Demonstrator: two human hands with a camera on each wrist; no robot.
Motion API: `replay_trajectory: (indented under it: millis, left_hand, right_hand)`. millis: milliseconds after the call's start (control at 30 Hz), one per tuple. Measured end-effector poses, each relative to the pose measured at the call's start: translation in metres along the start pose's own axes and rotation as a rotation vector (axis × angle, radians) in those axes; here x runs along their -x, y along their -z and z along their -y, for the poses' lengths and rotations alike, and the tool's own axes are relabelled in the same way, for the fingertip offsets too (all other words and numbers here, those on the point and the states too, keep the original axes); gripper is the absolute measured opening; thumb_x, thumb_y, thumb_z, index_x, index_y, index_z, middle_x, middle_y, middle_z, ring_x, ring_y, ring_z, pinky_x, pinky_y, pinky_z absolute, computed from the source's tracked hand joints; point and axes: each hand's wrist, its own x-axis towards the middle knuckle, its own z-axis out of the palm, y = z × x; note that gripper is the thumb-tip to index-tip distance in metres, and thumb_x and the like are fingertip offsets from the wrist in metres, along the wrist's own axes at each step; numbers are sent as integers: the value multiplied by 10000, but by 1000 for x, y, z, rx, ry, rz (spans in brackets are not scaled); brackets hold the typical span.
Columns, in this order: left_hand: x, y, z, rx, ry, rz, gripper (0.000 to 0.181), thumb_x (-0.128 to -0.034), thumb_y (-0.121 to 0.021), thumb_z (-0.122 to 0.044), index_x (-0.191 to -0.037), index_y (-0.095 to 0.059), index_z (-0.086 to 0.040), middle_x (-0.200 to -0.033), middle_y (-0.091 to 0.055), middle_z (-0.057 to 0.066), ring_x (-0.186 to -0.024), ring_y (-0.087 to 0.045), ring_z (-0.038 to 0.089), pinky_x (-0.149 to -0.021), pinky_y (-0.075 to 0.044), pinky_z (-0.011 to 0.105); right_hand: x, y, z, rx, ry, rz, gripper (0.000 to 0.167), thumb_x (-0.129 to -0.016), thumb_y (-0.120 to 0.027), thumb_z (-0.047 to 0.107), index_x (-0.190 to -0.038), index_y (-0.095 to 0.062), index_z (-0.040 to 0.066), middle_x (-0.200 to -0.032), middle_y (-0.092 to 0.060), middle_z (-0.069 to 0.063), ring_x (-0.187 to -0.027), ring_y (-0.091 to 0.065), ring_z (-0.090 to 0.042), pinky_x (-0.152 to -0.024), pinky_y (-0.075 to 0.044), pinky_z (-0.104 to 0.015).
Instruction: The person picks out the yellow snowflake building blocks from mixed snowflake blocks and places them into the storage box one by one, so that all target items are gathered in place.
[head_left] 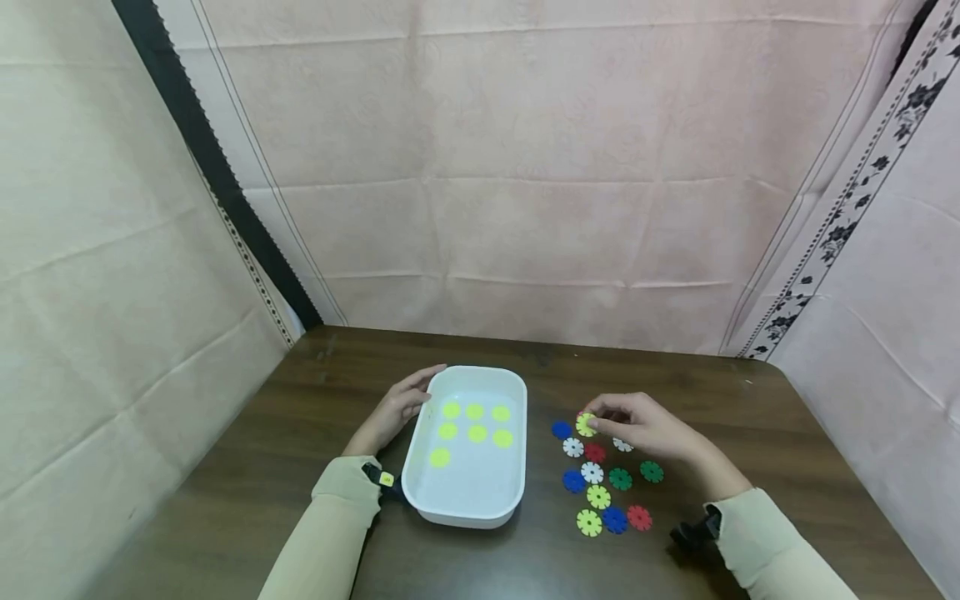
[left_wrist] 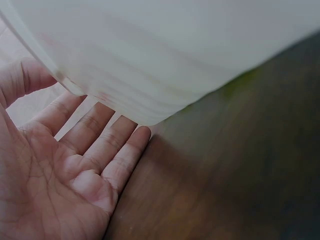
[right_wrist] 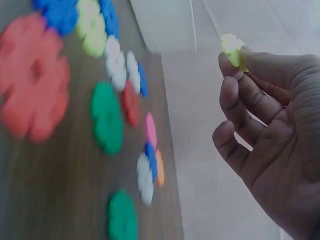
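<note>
Right hand (head_left: 639,423) is pinching a yellow disc (head_left: 585,426) by its edge; loose discs (head_left: 620,478) are lying from the hand's six to nine o'clock. Tub (head_left: 468,492) is sitting farther out at nine o'clock, long axis running roughly twelve to six. Left hand (head_left: 396,408), nearer it, is resting near-straight fingers against its ten o'clock side. Seven yellow discs (head_left: 477,433) are lying inside.

a dark brown wood-grained table (head_left: 247,483) is standing before a creased, pale pinkish cloth (head_left: 525,167); a long black band (head_left: 223,183) is slanting down the cloth's left, a white black-flowered border (head_left: 836,237) down its right.
</note>
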Motion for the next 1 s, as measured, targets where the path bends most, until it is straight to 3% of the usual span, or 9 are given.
replay_trajectory:
  millis: [200, 400, 567, 767, 1000]
  left_hand:
    - [-1, 1, -2, 5, -18, -9, 543, -961, -498, -93, -1499, -483, -168, -1493, -507, 77, -1258, -577, 274, -948, -518, 310]
    - [0, 1, 0, 1, -20, 19, 569, -957, -502, -99, -1522, -443, -132, -1519, -470, 126, -1284, -553, 311, -956, -511, 311]
    - [0, 0, 0, -4, -13, 15, 578, -947, -508, -116, -1521, -446, -140, -1528, -464, 103, -1289, -551, 298, -960, -509, 316]
    - [-1, 0, 0, -12, -7, -2, 560, -953, -498, -114, -1510, -463, -150, -1512, -482, 96, -1256, -579, 261, -954, -515, 312]
    - [1, 0, 0, -18, -2, 10, 558, -968, -474, -94, -1522, -445, -150, -1509, -486, 93, -1248, -580, 278, -951, -521, 331]
  right_hand:
    - [-38, -13, 23, -2, 55, 75, 175, -999, -636, 281, -1153, -698, 226, -996, -719, 75, -856, -640, -161, -765, -562, -332]
    - [-71, -37, 40, -16, 137, 159, 191, -980, -667, 215, -1158, -700, 156, -1018, -720, 81, -889, -684, -204, -811, -577, -337]
    - [-96, -62, 46, 127, 182, 202, 222, -969, -684, 248, -1158, -721, 136, -1036, -704, 86, -893, -635, -62, -789, -565, -283]
    - [-114, -82, 59, 236, 169, 282, 228, -970, -679, 264, -1173, -739, 179, -1023, -696, 102, -911, -612, -32, -888, -550, -334]
    - [-124, -98, 61, 272, 121, 379, 200, -959, -693, 253, -1153, -738, 231, -952, -704, 167, -818, -612, 3, -857, -532, -230]
